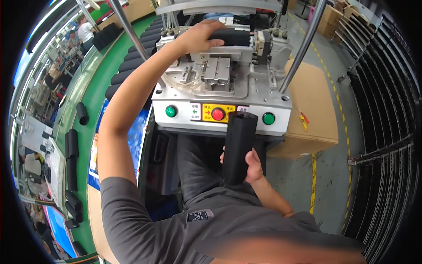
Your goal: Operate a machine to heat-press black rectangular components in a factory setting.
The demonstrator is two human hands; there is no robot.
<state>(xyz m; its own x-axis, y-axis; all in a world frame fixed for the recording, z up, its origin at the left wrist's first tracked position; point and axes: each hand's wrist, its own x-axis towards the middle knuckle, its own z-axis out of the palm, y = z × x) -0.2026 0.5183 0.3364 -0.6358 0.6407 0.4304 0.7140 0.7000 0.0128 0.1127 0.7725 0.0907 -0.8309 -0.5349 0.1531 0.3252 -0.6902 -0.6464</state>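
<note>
My left hand [203, 38] reaches up to the machine [220, 92], its fingers curled over the left end of a black cylinder [235, 38] that lies sideways in the fixture. The far side of those fingers is partly hidden. Lower down, in front of the machine's panel, my right hand [254, 166] is closed around a second black cylinder [239, 147]. This one is held nearly upright, its upper end overlapping the panel edge.
On the panel sit a red button [218, 114] and two green buttons [171, 111]. Metal posts [303, 46] flank the machine. A cardboard box [312, 105] with a small yellow-red tool [304, 119] stands right. Black cylinders [127, 66] line the green surface left; wire racks [382, 88] stand far right.
</note>
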